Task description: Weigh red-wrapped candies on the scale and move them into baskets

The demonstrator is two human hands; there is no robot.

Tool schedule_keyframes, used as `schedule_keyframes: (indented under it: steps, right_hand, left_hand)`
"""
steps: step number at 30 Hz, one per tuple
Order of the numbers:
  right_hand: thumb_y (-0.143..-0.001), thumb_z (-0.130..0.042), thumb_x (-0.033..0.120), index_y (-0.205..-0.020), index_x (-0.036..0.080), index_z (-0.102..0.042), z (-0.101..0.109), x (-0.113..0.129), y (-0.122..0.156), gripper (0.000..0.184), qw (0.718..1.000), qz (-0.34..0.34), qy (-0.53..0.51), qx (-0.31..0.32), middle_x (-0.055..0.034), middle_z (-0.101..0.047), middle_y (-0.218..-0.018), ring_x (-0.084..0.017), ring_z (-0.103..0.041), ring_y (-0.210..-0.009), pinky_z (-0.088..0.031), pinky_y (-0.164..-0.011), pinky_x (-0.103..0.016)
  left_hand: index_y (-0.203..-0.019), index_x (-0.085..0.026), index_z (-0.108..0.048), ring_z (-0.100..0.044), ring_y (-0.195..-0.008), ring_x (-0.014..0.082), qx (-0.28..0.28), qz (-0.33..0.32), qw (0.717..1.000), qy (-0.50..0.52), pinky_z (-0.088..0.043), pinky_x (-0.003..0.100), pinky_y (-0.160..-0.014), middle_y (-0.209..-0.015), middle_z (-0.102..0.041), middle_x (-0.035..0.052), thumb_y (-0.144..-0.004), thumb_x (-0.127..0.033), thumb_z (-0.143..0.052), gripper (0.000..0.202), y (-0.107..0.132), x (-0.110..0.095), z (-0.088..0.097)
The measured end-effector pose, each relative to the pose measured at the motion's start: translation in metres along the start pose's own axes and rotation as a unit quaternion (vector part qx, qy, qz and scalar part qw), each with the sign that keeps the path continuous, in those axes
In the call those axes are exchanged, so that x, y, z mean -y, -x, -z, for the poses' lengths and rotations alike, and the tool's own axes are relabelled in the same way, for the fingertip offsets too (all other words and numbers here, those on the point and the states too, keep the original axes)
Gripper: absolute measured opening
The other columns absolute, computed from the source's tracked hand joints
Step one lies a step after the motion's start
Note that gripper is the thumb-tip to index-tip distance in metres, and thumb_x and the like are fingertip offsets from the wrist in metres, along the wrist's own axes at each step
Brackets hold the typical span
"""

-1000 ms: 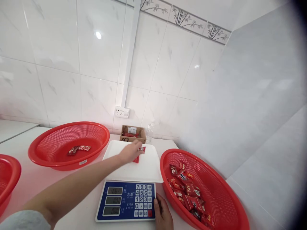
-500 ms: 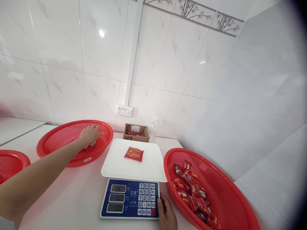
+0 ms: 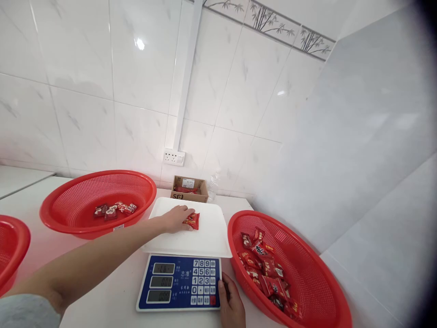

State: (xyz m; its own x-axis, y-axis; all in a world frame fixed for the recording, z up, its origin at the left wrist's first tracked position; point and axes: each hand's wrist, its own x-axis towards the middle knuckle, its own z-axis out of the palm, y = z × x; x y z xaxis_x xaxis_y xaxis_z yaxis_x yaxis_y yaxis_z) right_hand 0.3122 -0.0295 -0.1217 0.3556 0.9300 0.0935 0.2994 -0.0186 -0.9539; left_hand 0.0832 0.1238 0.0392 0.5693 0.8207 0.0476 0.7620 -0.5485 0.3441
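Observation:
My left hand reaches across onto the white weighing tray, its fingers and thumb closed around a small red printed packet. Part of that packet is hidden under the hand. Below the tray is the blue keypad panel of a digital scale, with three small displays on its left. My right hand grips the right edge of this panel, thumb by the lower keys and fingers curled at the side.
A red mesh basket holding several red snack packets stands at the right. Another red basket at the left has a few packets; a third red basket is cut off. Behind the tray are a cardboard box and clear plastic.
My left hand has moved right, out of the left basket and onto the packet on the tray. My right hand stays at the scale's edge. The view has shifted slightly.

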Motion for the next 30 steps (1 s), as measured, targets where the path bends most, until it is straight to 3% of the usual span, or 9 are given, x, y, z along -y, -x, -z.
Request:
schedule_keyframes:
  steps: [4, 8, 13, 17, 20, 23, 27, 30]
  right_hand:
    - [-0.074, -0.049, 0.063, -0.105, 0.016, -0.065, 0.001, -0.001, -0.001, 0.058, 1.000, -0.009, 0.013, 0.014, -0.0106, -0.068, -0.109, -0.024, -0.063, -0.100, -0.051, -0.084, -0.028]
    - [-0.073, -0.053, 0.061, -0.102, 0.017, -0.066, 0.001, -0.002, -0.002, 0.054, 1.000, -0.001, -0.002, 0.010, -0.0101, -0.069, -0.105, -0.025, -0.064, -0.097, -0.051, -0.085, -0.031]
    - [-0.073, -0.052, 0.062, -0.103, 0.018, -0.065, 0.001, -0.003, -0.001, 0.054, 1.000, -0.019, 0.005, 0.005, -0.0101, -0.067, -0.110, -0.026, -0.062, -0.102, -0.050, -0.086, -0.033]
    - [-0.072, -0.052, 0.063, -0.105, 0.018, -0.064, 0.003, -0.003, -0.001, 0.058, 0.999, -0.036, 0.017, 0.023, -0.0100, -0.066, -0.113, -0.027, -0.060, -0.104, -0.051, -0.086, -0.033]
    - [-0.070, -0.053, 0.064, -0.102, 0.019, -0.065, 0.004, 0.001, 0.000, 0.057, 0.999, -0.039, 0.014, 0.014, -0.0095, -0.067, -0.110, -0.028, -0.061, -0.103, -0.051, -0.084, -0.034]
    - [-0.070, -0.052, 0.064, -0.104, 0.018, -0.064, 0.004, 0.006, 0.002, 0.058, 0.998, -0.052, 0.019, 0.014, -0.0099, -0.066, -0.112, -0.028, -0.060, -0.105, -0.051, -0.085, -0.035]
    - [-0.074, -0.048, 0.062, -0.107, 0.019, -0.062, 0.003, 0.015, 0.006, 0.056, 0.998, -0.060, 0.033, 0.016, -0.0092, -0.065, -0.113, -0.027, -0.059, -0.106, -0.049, -0.088, -0.035]
    - [-0.077, -0.047, 0.059, -0.106, 0.018, -0.061, 0.001, 0.022, 0.008, 0.052, 0.999, -0.039, 0.031, 0.003, -0.0098, -0.065, -0.113, -0.026, -0.058, -0.106, -0.048, -0.089, -0.035]
  left_hand:
    - [-0.130, -0.020, -0.039, -0.050, -0.116, 0.0305, -0.045, 0.042, 0.998, 0.007, -0.043, 0.038, -0.090, -0.128, -0.047, 0.0143, -0.063, -0.047, -0.068, 0.077, 0.005, 0.002, 0.000]
    - [-0.122, -0.022, -0.044, -0.054, -0.109, 0.0282, -0.115, 0.072, 0.991, 0.004, -0.046, 0.036, -0.085, -0.126, -0.047, 0.0108, -0.067, -0.047, -0.064, 0.064, 0.019, 0.006, 0.007]
    - [-0.132, -0.024, -0.033, -0.050, -0.114, 0.0269, -0.228, 0.144, 0.963, -0.012, -0.044, 0.035, -0.087, -0.129, -0.045, 0.0084, -0.078, -0.051, -0.053, 0.064, 0.045, 0.020, 0.037]
    - [-0.139, -0.022, -0.022, -0.046, -0.117, 0.0296, -0.276, 0.218, 0.935, -0.035, -0.044, 0.037, -0.087, -0.135, -0.042, 0.0112, -0.082, -0.057, -0.043, 0.070, 0.066, 0.048, 0.059]
    - [-0.139, -0.017, -0.024, -0.048, -0.115, 0.0315, -0.273, 0.263, 0.924, -0.054, -0.044, 0.040, -0.087, -0.132, -0.047, 0.0146, -0.083, -0.055, -0.040, 0.069, 0.081, 0.071, 0.061]
    - [-0.138, -0.015, -0.029, -0.045, -0.120, 0.0339, -0.244, 0.289, 0.922, -0.079, -0.042, 0.044, -0.090, -0.134, -0.047, 0.0169, -0.084, -0.051, -0.040, 0.065, 0.094, 0.084, 0.049]
    - [-0.130, -0.017, -0.044, -0.051, -0.115, 0.0333, -0.197, 0.291, 0.929, -0.119, -0.042, 0.043, -0.089, -0.126, -0.057, 0.0145, -0.087, -0.045, -0.036, 0.053, 0.108, 0.078, 0.027]
    - [-0.122, -0.015, -0.054, -0.057, -0.107, 0.0314, -0.173, 0.276, 0.933, -0.151, -0.039, 0.044, -0.093, -0.113, -0.065, 0.0135, -0.090, -0.040, -0.029, 0.047, 0.115, 0.066, 0.021]
